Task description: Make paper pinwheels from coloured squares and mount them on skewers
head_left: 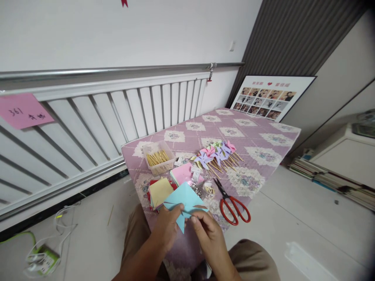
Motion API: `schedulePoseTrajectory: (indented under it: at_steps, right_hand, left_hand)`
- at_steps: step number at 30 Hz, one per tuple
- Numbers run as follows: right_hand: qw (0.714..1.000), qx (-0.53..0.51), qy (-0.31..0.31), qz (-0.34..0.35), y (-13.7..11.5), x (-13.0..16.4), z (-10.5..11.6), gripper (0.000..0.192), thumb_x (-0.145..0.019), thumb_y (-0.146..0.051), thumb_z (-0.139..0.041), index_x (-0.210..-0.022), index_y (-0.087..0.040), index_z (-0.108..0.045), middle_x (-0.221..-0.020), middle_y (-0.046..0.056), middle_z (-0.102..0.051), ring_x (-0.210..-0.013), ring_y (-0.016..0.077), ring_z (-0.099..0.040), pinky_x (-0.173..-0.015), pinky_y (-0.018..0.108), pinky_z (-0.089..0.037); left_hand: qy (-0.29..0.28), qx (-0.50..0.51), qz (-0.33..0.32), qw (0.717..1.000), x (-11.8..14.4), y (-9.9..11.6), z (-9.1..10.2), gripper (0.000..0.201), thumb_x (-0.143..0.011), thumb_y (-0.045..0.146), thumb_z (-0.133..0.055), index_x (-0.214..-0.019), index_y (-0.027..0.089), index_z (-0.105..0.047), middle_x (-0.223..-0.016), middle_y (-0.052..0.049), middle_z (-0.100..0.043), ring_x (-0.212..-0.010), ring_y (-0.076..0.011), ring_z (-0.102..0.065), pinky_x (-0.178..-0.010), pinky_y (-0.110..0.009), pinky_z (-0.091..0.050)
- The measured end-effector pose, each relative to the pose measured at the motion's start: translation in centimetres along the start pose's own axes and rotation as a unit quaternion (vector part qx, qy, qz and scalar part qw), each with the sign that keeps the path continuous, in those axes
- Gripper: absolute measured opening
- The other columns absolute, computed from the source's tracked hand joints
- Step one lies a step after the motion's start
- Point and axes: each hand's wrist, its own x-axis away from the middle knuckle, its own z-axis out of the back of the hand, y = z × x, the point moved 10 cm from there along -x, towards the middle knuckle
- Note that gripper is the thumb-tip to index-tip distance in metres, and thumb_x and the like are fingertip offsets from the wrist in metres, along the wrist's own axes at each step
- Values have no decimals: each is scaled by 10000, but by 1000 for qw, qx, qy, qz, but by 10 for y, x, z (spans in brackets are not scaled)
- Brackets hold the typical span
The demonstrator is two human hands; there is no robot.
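Note:
A light blue paper square [185,195], slit in from its corners, is held up between both hands over the table's near end. My left hand [169,224] pinches it at the left, thumb near its middle. My right hand [208,230] is closed on its lower right edge, thumb and fingertips together. Just behind the paper lie a stack of yellow paper squares [160,191] and some pink paper [182,173]. A small round tub [209,189] with pale little pieces stands beside a bag of shiny metal bits [196,189]. Red-handled scissors [231,207] rest at the right.
A clear plastic box [159,166] of thin wooden sticks stands at the table's left. Several finished paper pinwheels [216,154] on sticks lie mid-table. A white radiator [146,109] runs along the left side. A photo board [268,97] leans beyond the far end.

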Motion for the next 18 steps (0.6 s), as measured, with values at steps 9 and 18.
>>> schedulePoseTrajectory:
  at_steps: [9,18]
  right_hand:
    - [990,-69,61,-105,34,2,-3,207,-843,-339,-585,-683,-215,-540,-703,-7,-548,-679,169,-519,-634,264,-417]
    - [985,-82,68,-137,46,4,-5,240,-840,-363,-589,-665,-219,-511,-671,-18,-537,-657,168,-525,-636,272,-428]
  left_hand:
    - [9,-67,-4,998,-1,-3,4,181,-684,344,-660,-657,207,-545,-593,11,-534,-548,-140,-468,-543,-264,-399]
    - [23,-65,-22,997,-7,-14,12,168,-674,306,-669,-720,187,-560,-645,11,-573,-603,-138,-511,-635,-269,-438]
